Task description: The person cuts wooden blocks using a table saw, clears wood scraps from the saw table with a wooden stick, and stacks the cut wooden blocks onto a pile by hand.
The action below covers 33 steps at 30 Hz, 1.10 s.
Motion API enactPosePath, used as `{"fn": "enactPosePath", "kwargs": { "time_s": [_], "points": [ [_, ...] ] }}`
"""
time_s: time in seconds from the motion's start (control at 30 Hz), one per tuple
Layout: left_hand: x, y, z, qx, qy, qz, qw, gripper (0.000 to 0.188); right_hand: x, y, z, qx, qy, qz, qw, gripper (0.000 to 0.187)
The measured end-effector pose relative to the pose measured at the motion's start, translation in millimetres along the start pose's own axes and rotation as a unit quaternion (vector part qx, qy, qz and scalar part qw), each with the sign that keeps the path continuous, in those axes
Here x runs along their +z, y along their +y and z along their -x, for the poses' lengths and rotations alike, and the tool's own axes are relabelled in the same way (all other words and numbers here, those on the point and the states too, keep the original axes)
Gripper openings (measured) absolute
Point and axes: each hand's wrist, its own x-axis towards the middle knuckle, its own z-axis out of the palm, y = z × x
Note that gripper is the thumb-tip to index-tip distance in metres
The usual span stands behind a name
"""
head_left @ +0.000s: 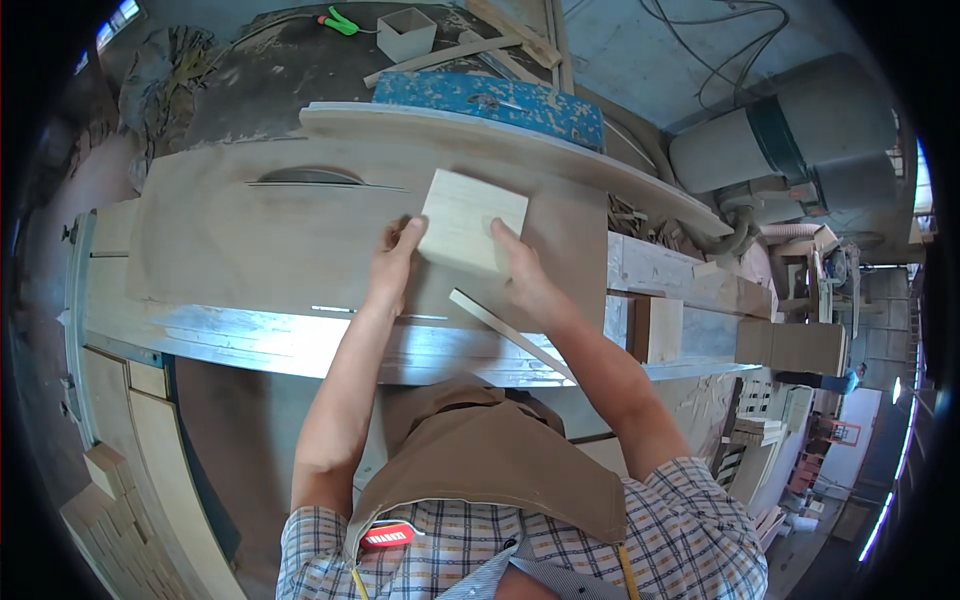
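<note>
Between both hands is a pale, boxy wooden block (472, 222), held tilted above the saw table (220, 240); I cannot tell if it is hollow. My left hand (396, 262) grips its left side, thumb against the edge. On the right side, my right hand (525, 275) has its thumb on the upper face and its other fingers out of sight. A thin wooden strip (500, 325) lies slantwise below the block, passing beneath my right forearm. Left of the block, a circular saw blade (310, 177) stands up through its slot.
A long wooden fence (500, 150) crosses behind the block, with a worn blue metal piece (440, 95) beyond it. Metal rails (240, 330) run along the near edge. Wooden blocks (664, 330) stand at right. An open square box (406, 36) sits at the back.
</note>
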Motion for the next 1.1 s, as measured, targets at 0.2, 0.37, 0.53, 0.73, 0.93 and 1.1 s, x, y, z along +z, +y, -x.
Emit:
{"fn": "enactPosePath", "kwargs": {
  "time_s": [0.2,0.37,0.53,0.73,0.93,1.1],
  "points": [
    [40,-12,-26,-0.081,-0.044,0.012,0.996,0.088,-19,-13,-134,-0.052,0.052,0.135,0.988,0.082],
    [46,-13,-62,-0.143,-0.012,0.063,0.988,0.081,32,-38,-95,0.01,0.059,0.258,0.964,0.082],
    [67,-18,-71,-0.143,0.041,-0.017,0.989,0.07,0,-53,-99,-0.057,0.07,0.535,0.84,0.084],
    [78,-17,-79,-0.143,0.083,-0.066,0.984,0.069,-5,-38,-111,-0.104,0.073,0.512,0.849,0.074],
    [102,-1,-109,-0.154,0.093,-0.076,0.981,0.067,6,-60,-155,-0.11,0.038,0.578,0.808,0.07],
    [86,2,-105,-0.145,0.107,-0.019,0.983,0.067,-8,-48,-143,-0.138,0.034,0.507,0.85,0.068]
  ]
}}
